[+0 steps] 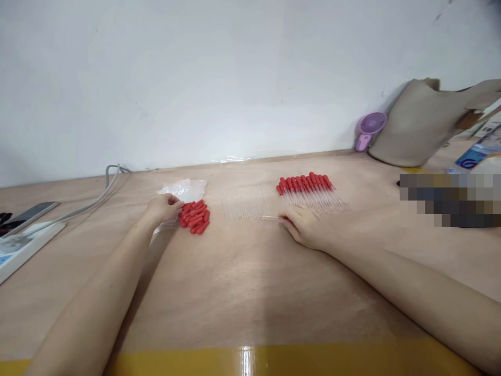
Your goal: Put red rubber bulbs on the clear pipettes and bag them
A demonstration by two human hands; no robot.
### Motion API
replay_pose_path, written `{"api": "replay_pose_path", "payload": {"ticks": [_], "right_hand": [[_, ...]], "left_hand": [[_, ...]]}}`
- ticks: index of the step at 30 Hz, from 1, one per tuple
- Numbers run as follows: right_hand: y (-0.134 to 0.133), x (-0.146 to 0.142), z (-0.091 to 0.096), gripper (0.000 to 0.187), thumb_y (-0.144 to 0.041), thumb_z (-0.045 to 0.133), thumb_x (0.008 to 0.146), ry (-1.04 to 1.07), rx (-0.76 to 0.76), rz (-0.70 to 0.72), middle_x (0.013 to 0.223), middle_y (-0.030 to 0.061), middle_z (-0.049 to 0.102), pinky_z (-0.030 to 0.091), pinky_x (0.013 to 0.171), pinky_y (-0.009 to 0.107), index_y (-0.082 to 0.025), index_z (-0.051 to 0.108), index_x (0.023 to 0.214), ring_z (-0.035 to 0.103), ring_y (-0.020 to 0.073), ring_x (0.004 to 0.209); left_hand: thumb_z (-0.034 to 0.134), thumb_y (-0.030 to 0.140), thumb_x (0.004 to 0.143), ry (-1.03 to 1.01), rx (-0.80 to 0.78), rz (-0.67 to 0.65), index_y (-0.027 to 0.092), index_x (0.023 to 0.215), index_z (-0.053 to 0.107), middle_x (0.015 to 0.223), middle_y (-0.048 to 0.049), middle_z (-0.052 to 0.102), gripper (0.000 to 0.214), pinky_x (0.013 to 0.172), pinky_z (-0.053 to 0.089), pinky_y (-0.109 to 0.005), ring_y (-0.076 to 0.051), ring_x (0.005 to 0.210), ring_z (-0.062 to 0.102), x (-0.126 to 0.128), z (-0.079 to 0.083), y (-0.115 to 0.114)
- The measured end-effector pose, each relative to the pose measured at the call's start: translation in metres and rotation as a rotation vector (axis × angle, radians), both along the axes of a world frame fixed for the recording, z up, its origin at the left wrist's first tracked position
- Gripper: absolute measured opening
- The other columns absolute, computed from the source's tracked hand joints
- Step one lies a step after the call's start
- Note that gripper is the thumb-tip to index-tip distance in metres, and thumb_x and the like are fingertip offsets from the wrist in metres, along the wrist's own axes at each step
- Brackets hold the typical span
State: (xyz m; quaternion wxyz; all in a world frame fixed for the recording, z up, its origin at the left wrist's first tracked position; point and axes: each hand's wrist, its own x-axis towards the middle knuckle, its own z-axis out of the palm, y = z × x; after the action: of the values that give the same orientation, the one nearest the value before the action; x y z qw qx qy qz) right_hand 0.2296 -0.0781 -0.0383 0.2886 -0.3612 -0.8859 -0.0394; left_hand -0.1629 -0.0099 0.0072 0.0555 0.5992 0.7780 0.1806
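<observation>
A pile of red rubber dropper bulbs (195, 215) lies on the table. My left hand (162, 207) is at its upper left edge, thumb and fingers pinched on one bulb, which the fingertips partly hide. To the right of the pile, several clear glass dropper tubes (243, 204) lie side by side. My right hand (303, 225) is closed on a single glass dropper tube (270, 218), its free end pointing left toward the loose tubes. Just beyond that hand rests a row of droppers (309, 184), red bulbs fitted on their tubes; the hand covers some lower ends.
A clear plastic bag (183, 189) lies behind the bulbs. On the left are a grey cable (92, 201), a phone (37, 210) and a white power strip (31, 245). A purple handheld fan (371, 125), a beige bag (410, 122) and a bottle (475, 154) stand back right.
</observation>
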Motion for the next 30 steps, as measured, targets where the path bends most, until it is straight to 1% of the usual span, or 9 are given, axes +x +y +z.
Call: {"api": "replay_pose_path", "payload": {"ticks": [4, 8, 9, 11, 14, 17, 20, 24, 30], "right_hand": [[0.001, 0.001, -0.003, 0.029, -0.029, 0.034, 0.092, 0.016, -0.014, -0.012, 0.082, 0.0076, 0.063, 0.041, 0.072, 0.031, -0.015, 0.059, 0.091, 0.054, 0.0178, 0.076], [0.002, 0.002, -0.007, 0.030, -0.028, 0.035, 0.091, 0.070, -0.012, -0.034, 0.093, 0.0094, 0.064, 0.042, 0.076, 0.032, -0.014, 0.056, 0.108, 0.055, 0.0190, 0.084], [0.003, 0.002, -0.009, 0.031, -0.028, 0.035, 0.091, 0.089, -0.002, -0.036, 0.097, 0.0097, 0.063, 0.043, 0.077, 0.032, -0.014, 0.054, 0.112, 0.055, 0.0190, 0.086], [0.004, 0.001, -0.011, 0.032, -0.026, 0.036, 0.091, 0.117, 0.022, -0.021, 0.098, 0.0096, 0.063, 0.043, 0.075, 0.031, -0.015, 0.053, 0.115, 0.056, 0.0184, 0.086], [0.006, 0.000, -0.012, 0.026, -0.024, 0.037, 0.090, 0.161, 0.058, 0.022, 0.091, 0.0083, 0.063, 0.042, 0.071, 0.030, -0.015, 0.057, 0.105, 0.056, 0.0174, 0.081], [0.003, -0.001, -0.008, 0.020, -0.022, 0.041, 0.089, 0.207, 0.114, 0.019, 0.086, 0.0066, 0.063, 0.039, 0.071, 0.031, -0.016, 0.058, 0.098, 0.056, 0.0164, 0.076], [-0.001, -0.002, -0.003, 0.016, -0.021, 0.043, 0.087, 0.213, 0.157, 0.018, 0.080, 0.0049, 0.064, 0.036, 0.071, 0.031, -0.016, 0.057, 0.093, 0.054, 0.0143, 0.068], [-0.002, -0.002, -0.003, 0.014, -0.021, 0.044, 0.087, 0.191, 0.184, 0.045, 0.078, 0.0033, 0.063, 0.032, 0.070, 0.031, -0.016, 0.057, 0.090, 0.052, 0.0120, 0.063], [-0.003, -0.004, -0.002, 0.013, -0.019, 0.046, 0.086, 0.128, 0.278, 0.090, 0.077, 0.0015, 0.064, 0.029, 0.073, 0.032, -0.017, 0.058, 0.092, 0.053, 0.0121, 0.067]], "left_hand": [[0.054, 0.036, 0.071, 0.054, 0.050, -0.017, 0.016, 0.071, 0.057, 0.069, -0.0051, 0.061, 0.020, 0.054, 0.039, -0.027, -0.020, 0.065, 0.057, 0.001, 0.005, -0.003], [0.053, 0.030, 0.076, 0.025, 0.343, -0.003, 0.016, 0.089, 0.056, 0.083, -0.0062, 0.062, 0.020, 0.061, 0.042, -0.028, -0.020, 0.073, 0.059, 0.022, 0.013, -0.009], [0.051, 0.028, 0.077, -0.024, 0.432, -0.042, 0.016, 0.096, 0.055, 0.089, -0.0066, 0.062, 0.022, 0.064, 0.044, -0.028, -0.019, 0.076, 0.060, 0.033, 0.013, -0.012], [0.049, 0.026, 0.080, -0.167, 0.540, -0.221, 0.015, 0.105, 0.053, 0.098, -0.0081, 0.060, 0.028, 0.069, 0.046, -0.028, -0.018, 0.081, 0.061, 0.063, 0.010, -0.023], [0.045, 0.029, 0.084, -0.407, 0.462, -0.534, 0.016, 0.105, 0.056, 0.098, -0.0072, 0.061, 0.027, 0.073, 0.048, -0.030, -0.017, 0.081, 0.062, 0.115, -0.005, -0.049], [0.048, 0.028, 0.085, -0.432, 0.363, -0.741, 0.018, 0.101, 0.061, 0.096, -0.0068, 0.061, 0.023, 0.076, 0.049, -0.030, -0.017, 0.087, 0.060, 0.157, -0.022, -0.077], [0.047, 0.024, 0.086, -0.438, 0.325, -0.803, 0.017, 0.098, 0.060, 0.094, -0.0067, 0.060, 0.019, 0.078, 0.049, -0.030, -0.016, 0.089, 0.058, 0.173, -0.032, -0.090], [0.049, 0.023, 0.085, -0.473, 0.302, -0.808, 0.016, 0.099, 0.059, 0.095, -0.0067, 0.061, 0.018, 0.076, 0.050, -0.030, -0.015, 0.087, 0.059, 0.170, -0.035, -0.089], [0.049, 0.022, 0.086, -0.475, 0.327, -0.825, 0.016, 0.099, 0.058, 0.095, -0.0060, 0.062, 0.017, 0.078, 0.050, -0.028, -0.014, 0.088, 0.059, 0.170, -0.035, -0.089]]}}
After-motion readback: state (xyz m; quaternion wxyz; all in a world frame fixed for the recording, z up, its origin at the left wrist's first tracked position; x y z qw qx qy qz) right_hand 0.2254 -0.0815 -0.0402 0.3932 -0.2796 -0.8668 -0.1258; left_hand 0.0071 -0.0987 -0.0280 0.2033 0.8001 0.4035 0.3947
